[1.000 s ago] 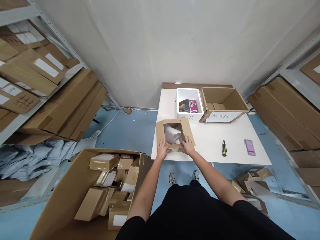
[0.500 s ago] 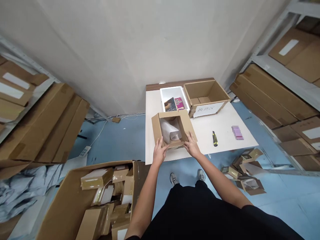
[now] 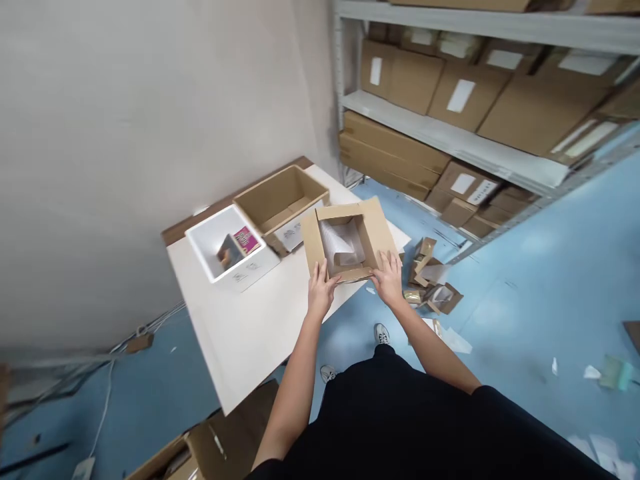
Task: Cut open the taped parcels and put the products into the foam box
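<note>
An open cardboard box point(image 3: 371, 230) with white packing paper point(image 3: 343, 243) inside is lifted off the white table point(image 3: 250, 327), out over its right edge. My left hand point(image 3: 321, 293) grips the box's near left corner. The near right corner is gripped by my right hand point(image 3: 389, 280). The fingers of both hands are closed on the cardboard.
A white foam bin point(image 3: 210, 243) holding books and an empty brown carton point(image 3: 283, 197) stand at the table's back. Torn cardboard scraps point(image 3: 433, 280) litter the blue floor to the right. Metal shelves point(image 3: 450, 137) full of boxes line the right wall. A large carton point(image 3: 200, 447) sits at lower left.
I have turned to the right with the box in both hands, lifting it off the table toward the shelves. The knife and the large carton of parcels have left the view.
</note>
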`<state>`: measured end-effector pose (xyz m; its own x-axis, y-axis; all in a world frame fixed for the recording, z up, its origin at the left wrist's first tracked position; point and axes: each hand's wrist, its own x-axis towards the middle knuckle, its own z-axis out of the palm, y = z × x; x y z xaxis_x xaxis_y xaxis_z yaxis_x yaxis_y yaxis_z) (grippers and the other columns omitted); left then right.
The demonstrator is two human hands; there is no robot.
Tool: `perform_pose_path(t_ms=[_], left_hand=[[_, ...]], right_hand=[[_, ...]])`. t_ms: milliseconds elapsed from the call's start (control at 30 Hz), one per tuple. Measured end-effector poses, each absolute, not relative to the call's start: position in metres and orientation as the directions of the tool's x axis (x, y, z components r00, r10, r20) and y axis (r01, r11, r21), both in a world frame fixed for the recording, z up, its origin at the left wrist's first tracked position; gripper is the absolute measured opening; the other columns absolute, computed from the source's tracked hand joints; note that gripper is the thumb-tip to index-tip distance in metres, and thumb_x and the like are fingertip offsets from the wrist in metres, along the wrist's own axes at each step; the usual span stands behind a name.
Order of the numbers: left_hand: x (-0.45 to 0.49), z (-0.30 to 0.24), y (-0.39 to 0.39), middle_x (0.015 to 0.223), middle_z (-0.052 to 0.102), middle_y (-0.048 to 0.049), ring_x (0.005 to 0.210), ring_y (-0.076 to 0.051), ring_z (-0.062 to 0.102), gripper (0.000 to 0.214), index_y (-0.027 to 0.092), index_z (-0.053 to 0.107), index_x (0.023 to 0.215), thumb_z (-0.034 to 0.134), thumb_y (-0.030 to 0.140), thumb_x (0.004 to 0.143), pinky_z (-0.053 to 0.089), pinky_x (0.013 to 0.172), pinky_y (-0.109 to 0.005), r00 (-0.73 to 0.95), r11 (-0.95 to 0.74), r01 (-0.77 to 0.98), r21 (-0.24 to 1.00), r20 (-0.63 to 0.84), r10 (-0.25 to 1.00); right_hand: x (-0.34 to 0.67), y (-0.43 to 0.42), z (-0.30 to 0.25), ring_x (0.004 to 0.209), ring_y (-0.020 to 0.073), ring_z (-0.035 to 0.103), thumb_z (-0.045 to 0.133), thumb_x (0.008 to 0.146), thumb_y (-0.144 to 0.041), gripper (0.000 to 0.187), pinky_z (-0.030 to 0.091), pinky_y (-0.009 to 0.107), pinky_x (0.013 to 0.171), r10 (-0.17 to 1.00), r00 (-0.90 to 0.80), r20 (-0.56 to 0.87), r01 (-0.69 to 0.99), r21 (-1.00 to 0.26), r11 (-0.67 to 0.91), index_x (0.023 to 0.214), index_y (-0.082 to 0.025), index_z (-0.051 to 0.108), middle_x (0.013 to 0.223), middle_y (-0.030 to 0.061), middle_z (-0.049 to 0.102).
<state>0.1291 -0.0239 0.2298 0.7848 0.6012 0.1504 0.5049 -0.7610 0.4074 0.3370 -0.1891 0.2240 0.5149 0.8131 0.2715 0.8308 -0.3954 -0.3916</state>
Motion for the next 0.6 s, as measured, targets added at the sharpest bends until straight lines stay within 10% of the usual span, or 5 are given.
perform_pose_path(t_ms=[400, 600], left_hand=[[0.444, 0.213, -0.148, 0.175, 0.027, 0.0040, 0.163, -0.035, 0.019, 0.040, 0.037, 0.075, 0.130, 0.066, 0.020, 0.095, 0.028, 0.128, -0.062, 0.995, -0.913, 0.026, 0.406, 0.081, 0.064], [0.494, 0.224, -0.177, 0.178, 0.019, -0.0029, 0.165, -0.036, 0.007, 0.074, 0.032, 0.044, 0.162, 0.069, 0.025, 0.092, 0.021, 0.130, -0.062, 0.991, -0.923, -0.061, 0.380, 0.133, -0.011]], right_hand=[[0.530, -0.403, 0.184, 0.159, 0.0408, 0.019, 0.067, 0.092, -0.029, 0.017, 0.020, 0.070, 0.123, 0.396, 0.886, 0.243, 0.462, -0.373, -0.805, 0.101, -0.024, 0.081, 0.169, 0.0078, 0.039], [0.574, -0.440, 0.182, 0.159, 0.0423, 0.020, 0.065, 0.089, -0.031, 0.051, 0.029, 0.068, 0.121, 0.343, 0.913, 0.220, 0.404, -0.375, -0.834, 0.139, -0.023, 0.066, 0.168, 0.0141, 0.039]])
